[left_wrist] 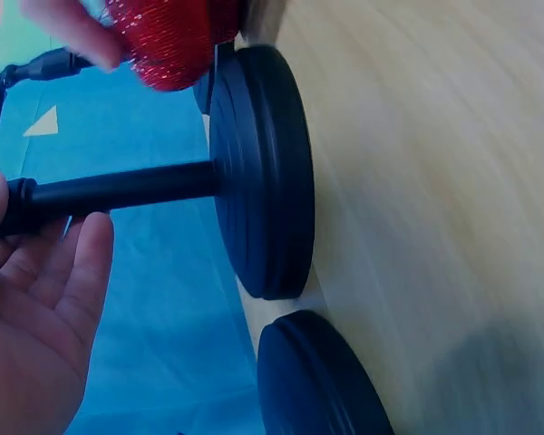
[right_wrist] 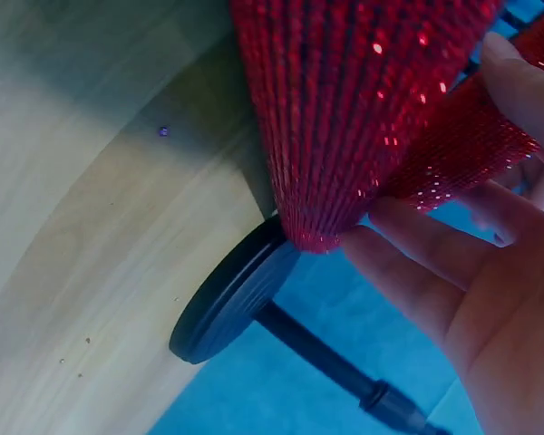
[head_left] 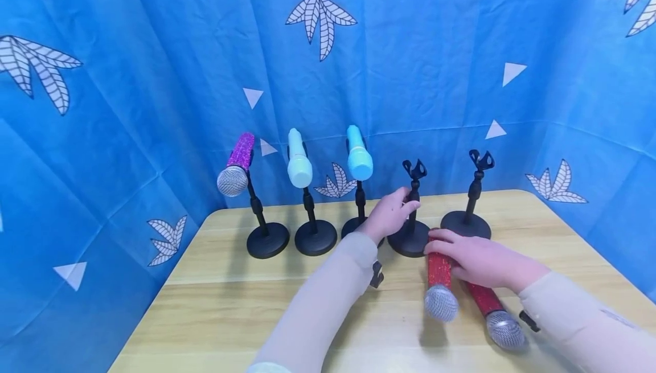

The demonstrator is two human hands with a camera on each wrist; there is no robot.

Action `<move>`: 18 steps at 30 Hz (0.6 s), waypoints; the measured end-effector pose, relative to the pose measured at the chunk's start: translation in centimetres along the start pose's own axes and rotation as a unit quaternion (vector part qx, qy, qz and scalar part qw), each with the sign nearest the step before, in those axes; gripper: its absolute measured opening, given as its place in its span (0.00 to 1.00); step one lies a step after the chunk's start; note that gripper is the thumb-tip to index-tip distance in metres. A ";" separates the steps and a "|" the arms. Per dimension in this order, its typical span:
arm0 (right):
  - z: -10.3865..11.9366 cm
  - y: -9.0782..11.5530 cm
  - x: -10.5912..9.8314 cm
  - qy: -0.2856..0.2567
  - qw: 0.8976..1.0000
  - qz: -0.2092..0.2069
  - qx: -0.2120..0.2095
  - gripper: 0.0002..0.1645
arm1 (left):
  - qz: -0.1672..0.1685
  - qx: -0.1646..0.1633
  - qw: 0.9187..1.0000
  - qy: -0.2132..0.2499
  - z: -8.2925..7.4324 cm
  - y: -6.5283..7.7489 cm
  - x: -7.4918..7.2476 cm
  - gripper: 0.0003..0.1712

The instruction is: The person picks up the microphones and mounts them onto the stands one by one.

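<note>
My left hand [head_left: 389,212] grips the pole of a small black microphone stand [head_left: 409,241] with an unfilled clip on top. The thumb and fingers curl round its upper pole [left_wrist: 127,190] in the left wrist view. My right hand [head_left: 487,260] holds a glittery red microphone [head_left: 439,273] by its handle, the silver mesh head pointing toward me. Under that hand lies a second red microphone [head_left: 484,300], head toward the near edge. In the right wrist view, this second red handle [right_wrist: 344,109] looms close beside my fingertips.
To the left, three stands hold a purple microphone [head_left: 241,154], a pale mint microphone [head_left: 299,159] and a light blue microphone [head_left: 359,154]. Another black stand [head_left: 466,224] with a bare clip stands at the right. A blue patterned curtain [head_left: 420,48] hangs behind the wooden table [head_left: 205,304].
</note>
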State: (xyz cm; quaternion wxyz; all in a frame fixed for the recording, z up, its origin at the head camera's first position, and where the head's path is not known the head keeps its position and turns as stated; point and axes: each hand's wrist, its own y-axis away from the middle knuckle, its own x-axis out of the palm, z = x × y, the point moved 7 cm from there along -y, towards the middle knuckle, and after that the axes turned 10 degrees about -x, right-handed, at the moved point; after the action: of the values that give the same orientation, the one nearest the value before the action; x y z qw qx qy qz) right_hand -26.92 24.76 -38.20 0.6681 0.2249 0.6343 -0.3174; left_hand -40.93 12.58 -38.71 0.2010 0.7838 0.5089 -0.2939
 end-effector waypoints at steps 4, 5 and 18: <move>-0.5 0.4 -1.1 -0.011 0.999 -0.048 -0.003 0.36 | 0.010 0.006 0.999 -0.032 -0.1 0.9 -0.1 0.35; -0.6 0.4 -1.4 -0.012 0.998 -0.060 -0.002 0.35 | 0.010 0.011 0.999 -0.039 -0.1 1.0 -0.2 0.35; -2.9 0.9 -3.9 -0.213 0.964 -0.133 0.082 0.37 | 0.029 0.106 0.989 -0.101 -0.7 4.2 -0.8 0.19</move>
State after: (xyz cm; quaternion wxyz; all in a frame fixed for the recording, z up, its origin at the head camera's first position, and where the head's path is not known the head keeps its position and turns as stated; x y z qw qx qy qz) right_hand -28.34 27.95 -34.72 0.7189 0.1191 0.4733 -0.4951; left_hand -37.20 10.77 -37.60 0.1750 0.7813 0.4293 -0.4180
